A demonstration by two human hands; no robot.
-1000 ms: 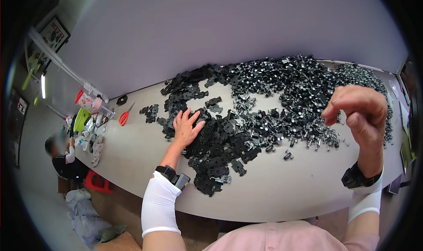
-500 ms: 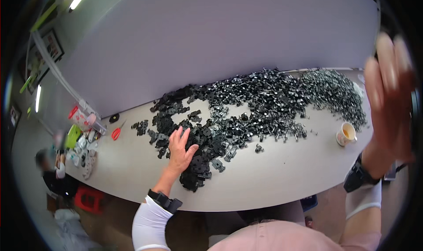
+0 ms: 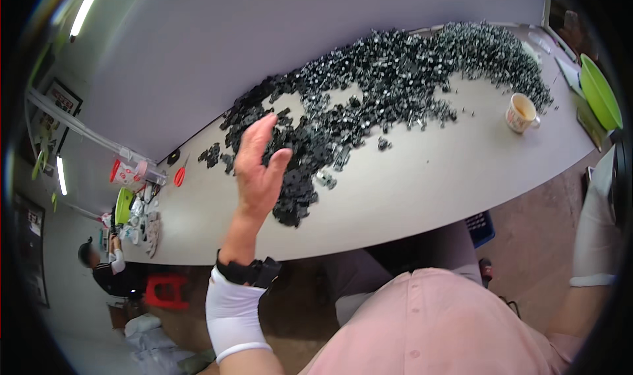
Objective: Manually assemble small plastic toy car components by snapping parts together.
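Observation:
My left hand point(image 3: 259, 171) hovers at the left part of a long heap of small parts, its fingers stretched out and the thumb apart. Nothing shows in it. Flat black plastic pieces point(image 3: 298, 194) lie around and beneath that hand. Farther right the heap turns to black-headed metal pieces point(image 3: 395, 72), then to small shiny metal fasteners point(image 3: 501, 52); their exact kind is too small to tell. My right arm, in a white sleeve point(image 3: 595, 233), reaches up along the right edge. The hand on it is out of view.
A patterned cup point(image 3: 520, 113) stands right of the heap, with a green basin point(image 3: 600, 91) beyond it. Red-handled scissors point(image 3: 180, 174) lie at the left, near a red-and-white container point(image 3: 124, 173). Another person point(image 3: 113, 269) sits at the far left by a red stool point(image 3: 166, 290).
My right hand, raised at the right before, has gone out of view. My left hand has lifted toward me from the black pieces. The whole view has tilted and shifted, showing the green basin.

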